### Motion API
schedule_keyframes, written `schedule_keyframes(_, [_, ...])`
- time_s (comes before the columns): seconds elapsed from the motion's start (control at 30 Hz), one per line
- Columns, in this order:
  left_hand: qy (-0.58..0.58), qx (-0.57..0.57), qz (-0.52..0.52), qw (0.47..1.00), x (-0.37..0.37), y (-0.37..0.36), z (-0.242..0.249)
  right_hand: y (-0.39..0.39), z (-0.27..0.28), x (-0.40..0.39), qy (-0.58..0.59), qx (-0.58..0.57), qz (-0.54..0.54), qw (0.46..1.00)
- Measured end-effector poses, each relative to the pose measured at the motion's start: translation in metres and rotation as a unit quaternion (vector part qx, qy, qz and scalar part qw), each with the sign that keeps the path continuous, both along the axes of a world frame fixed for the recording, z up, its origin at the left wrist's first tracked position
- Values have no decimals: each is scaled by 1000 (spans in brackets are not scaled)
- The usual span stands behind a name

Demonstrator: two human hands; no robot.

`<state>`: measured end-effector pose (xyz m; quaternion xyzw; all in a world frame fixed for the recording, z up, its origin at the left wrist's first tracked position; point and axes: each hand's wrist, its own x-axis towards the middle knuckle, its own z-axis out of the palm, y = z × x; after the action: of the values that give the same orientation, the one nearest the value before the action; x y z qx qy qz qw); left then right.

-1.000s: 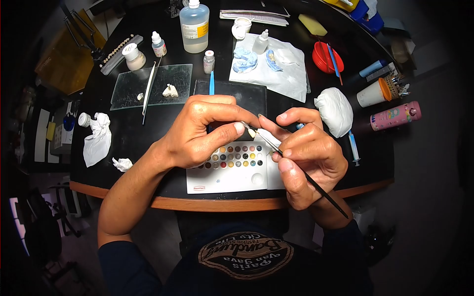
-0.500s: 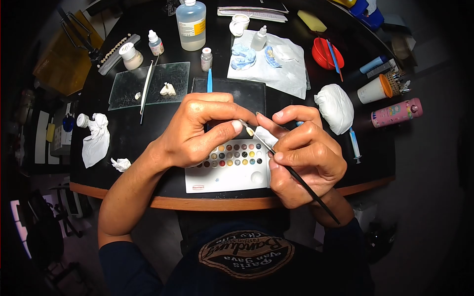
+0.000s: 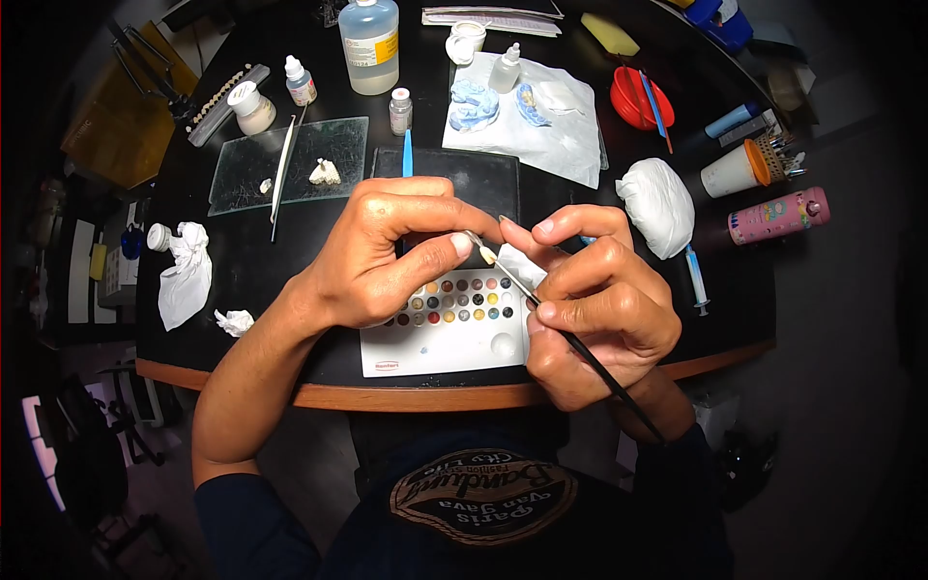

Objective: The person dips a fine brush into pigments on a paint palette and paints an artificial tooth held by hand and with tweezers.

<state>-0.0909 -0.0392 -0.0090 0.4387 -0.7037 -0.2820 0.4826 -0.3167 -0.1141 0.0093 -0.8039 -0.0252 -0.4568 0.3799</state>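
My left hand (image 3: 387, 256) pinches a small pale tooth-like piece (image 3: 489, 255) between thumb and fingers, above the table's middle. My right hand (image 3: 594, 300) grips a thin black brush (image 3: 580, 346) and a folded white tissue (image 3: 522, 264); the brush tip touches the small piece. Directly beneath both hands lies a white palette (image 3: 440, 348) with several rows of coloured wells. A dark glass slab (image 3: 483, 179) sits just behind my hands.
A clear glass plate (image 3: 246, 164) with white paste and a spatula lies at left. Bottles (image 3: 368, 34), blue dental casts on white paper (image 3: 570, 135), a red dish (image 3: 633, 101), a white wad (image 3: 657, 208), a paper cup (image 3: 732, 171), a pink canister (image 3: 778, 215) and crumpled tissues (image 3: 184, 275) surround the hands.
The brush has shifted slightly in my right hand, its handle swinging a little lower and left. Both hands stay together over the palette, still holding their items.
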Motion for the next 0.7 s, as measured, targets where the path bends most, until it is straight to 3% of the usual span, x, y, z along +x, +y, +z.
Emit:
schedule_keyframes(0.6, [-5,11,12,1000,-1,1,7,-5,0,-4,-12,7,3,1000])
schedule_keyframes(0.7, [-36,9,23,999,1,0,10,0,2,-22,0,27,-38,999])
